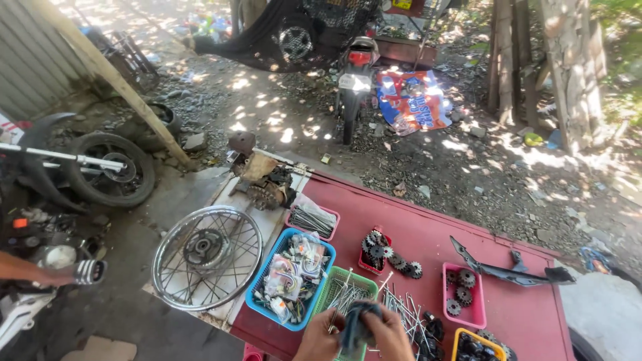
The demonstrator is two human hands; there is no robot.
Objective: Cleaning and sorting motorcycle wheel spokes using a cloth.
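Observation:
My left hand [319, 341] and my right hand [390, 336] meet at the bottom edge over a red table [428, 234]. Both grip a dark blue-grey cloth [354, 327] bunched between them. Just beyond my fingers sits a green basket [358, 281] holding thin metal spokes. More loose spokes [401, 311] lie on the table to its right. A blue basket [257, 294] with small packaged parts stands left of the green one.
A spoked wheel rim [207, 257] lies at the table's left end, behind it an engine part [262, 184]. Sprockets [381, 251], a pink basket [461, 294] of gears, a yellow basket [478, 344] and a black plastic fairing piece [515, 271] lie right. Another person's sandalled foot [83, 271] rests at left. A parked motorcycle [354, 73] stands on the dirt behind.

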